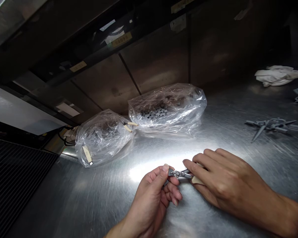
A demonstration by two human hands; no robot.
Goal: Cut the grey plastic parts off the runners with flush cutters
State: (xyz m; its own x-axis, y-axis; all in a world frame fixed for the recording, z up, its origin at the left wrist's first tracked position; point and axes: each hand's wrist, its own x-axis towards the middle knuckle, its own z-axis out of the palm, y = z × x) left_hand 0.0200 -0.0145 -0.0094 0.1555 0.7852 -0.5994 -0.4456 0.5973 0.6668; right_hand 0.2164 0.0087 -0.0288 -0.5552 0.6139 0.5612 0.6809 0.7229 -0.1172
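Observation:
Between thumb and fingers, my left hand pinches a small grey plastic part. My right hand is wrapped round the cream handles of a pair of nippers, whose metal jaws point left and meet the part's right edge. Whether the blades are closed on the plastic I cannot tell. Beyond my hands lie two clear plastic bags: the right bag holds many small grey parts, and the left bag holds grey parts as well.
Grey plastic runners lie in a heap at the right, with a crumpled white cloth behind. A cream-handled tool lies between the bags. Another cream-coloured object rests against the left bag. A metal wall closes the bench's back.

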